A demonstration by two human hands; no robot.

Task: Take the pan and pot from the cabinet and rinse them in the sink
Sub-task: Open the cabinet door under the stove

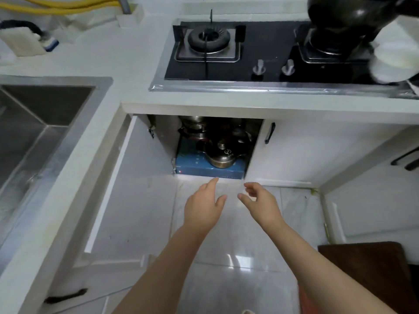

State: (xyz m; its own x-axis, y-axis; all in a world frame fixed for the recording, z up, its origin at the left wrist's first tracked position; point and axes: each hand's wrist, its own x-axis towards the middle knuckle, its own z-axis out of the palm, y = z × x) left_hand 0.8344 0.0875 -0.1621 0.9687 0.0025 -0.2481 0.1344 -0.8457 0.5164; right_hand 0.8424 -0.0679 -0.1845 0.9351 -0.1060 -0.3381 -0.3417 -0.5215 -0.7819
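The cabinet under the stove stands open, its white door (pixel 127 177) swung out to the left. Inside, a lidded steel pot (pixel 221 156) sits on a blue box (pixel 209 169). Behind it, in shadow, are more stacked steel pots (pixel 195 128); I cannot make out a pan. My left hand (pixel 204 206) reaches toward the cabinet mouth with fingers extended, just short of the box. Beside it, my right hand (pixel 260 202) has loosely curled fingers and holds nothing. The steel sink (pixel 36 123) lies at the left.
A black gas stove (pixel 249 51) tops the counter, with a dark wok (pixel 347 12) on its right burner and white bowls (pixel 394 57) at the right edge. The neighbouring cabinet door (pixel 294 150) is closed. A brown mat (pixel 367 268) lies on the glossy tile floor.
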